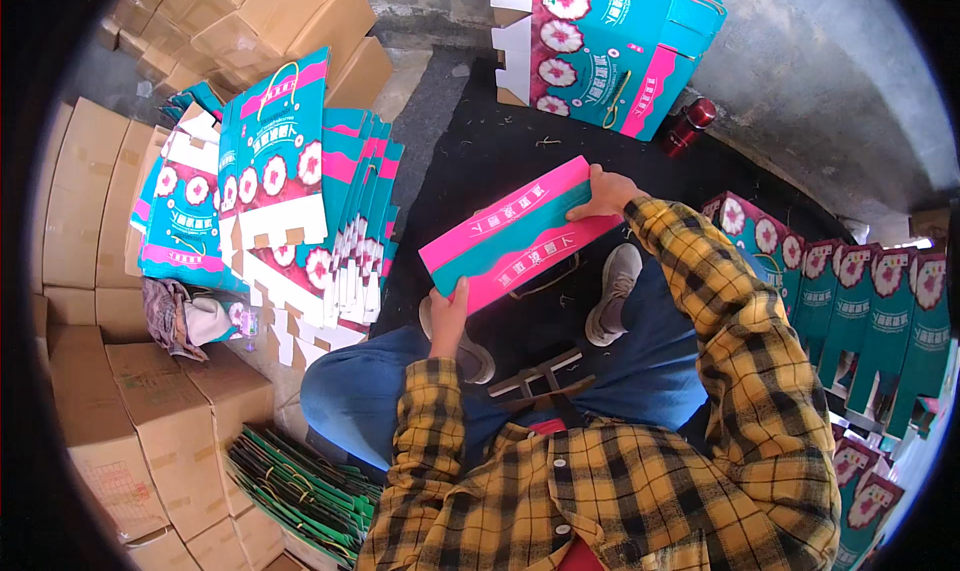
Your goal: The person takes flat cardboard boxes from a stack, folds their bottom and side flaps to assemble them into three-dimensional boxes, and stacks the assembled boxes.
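Note:
A long pink and teal carton [512, 233] is held up in front of me, tilted so its right end is farther away. My left hand [449, 321] grips its near left end, with the thumb on the front face. My right hand [606, 193] is closed around the far right end, fingers over the top edge. A thin cord handle [548, 279] shows just below the carton. The undersides of the fingers are hidden behind the carton.
Flattened teal and pink cartons [272, 161] stand stacked to the left, beside brown boxes [150, 411]. More flat cartons [610, 46] lean at the wall near a red flask [688, 128]. Finished-looking cartons [850, 291] line the right. Green folded pieces [300, 491] lie lower left.

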Action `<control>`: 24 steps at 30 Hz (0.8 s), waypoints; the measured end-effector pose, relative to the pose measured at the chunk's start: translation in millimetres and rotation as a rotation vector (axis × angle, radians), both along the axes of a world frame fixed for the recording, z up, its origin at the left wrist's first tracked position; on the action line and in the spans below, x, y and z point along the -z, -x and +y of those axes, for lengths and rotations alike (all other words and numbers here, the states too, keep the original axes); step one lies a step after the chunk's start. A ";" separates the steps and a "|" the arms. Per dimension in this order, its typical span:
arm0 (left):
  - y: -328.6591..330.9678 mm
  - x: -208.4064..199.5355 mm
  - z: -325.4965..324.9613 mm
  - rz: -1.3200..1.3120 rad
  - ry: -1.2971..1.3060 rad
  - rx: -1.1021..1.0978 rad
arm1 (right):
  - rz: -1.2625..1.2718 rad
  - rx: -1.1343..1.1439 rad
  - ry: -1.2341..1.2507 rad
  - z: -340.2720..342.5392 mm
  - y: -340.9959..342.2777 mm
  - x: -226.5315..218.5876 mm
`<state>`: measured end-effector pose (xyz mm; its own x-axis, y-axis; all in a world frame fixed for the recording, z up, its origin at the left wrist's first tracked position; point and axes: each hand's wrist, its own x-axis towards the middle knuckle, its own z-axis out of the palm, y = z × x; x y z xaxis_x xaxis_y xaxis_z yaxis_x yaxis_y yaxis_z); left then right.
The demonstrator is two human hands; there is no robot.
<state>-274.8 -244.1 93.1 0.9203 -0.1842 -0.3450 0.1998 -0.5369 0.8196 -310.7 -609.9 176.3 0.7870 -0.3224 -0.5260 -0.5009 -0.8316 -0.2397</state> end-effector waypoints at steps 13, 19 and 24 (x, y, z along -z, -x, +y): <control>-0.4 8.5 -0.8 -0.015 0.038 -0.046 | -0.010 0.001 -0.023 -0.9 -0.7 0.4; -7.9 10.7 13.8 0.007 0.114 -0.059 | -0.089 -0.002 -0.147 -8.3 -1.2 26.7; -14.7 -1.1 16.8 0.465 0.258 -0.042 | -0.244 0.032 -0.853 -22.0 2.9 36.3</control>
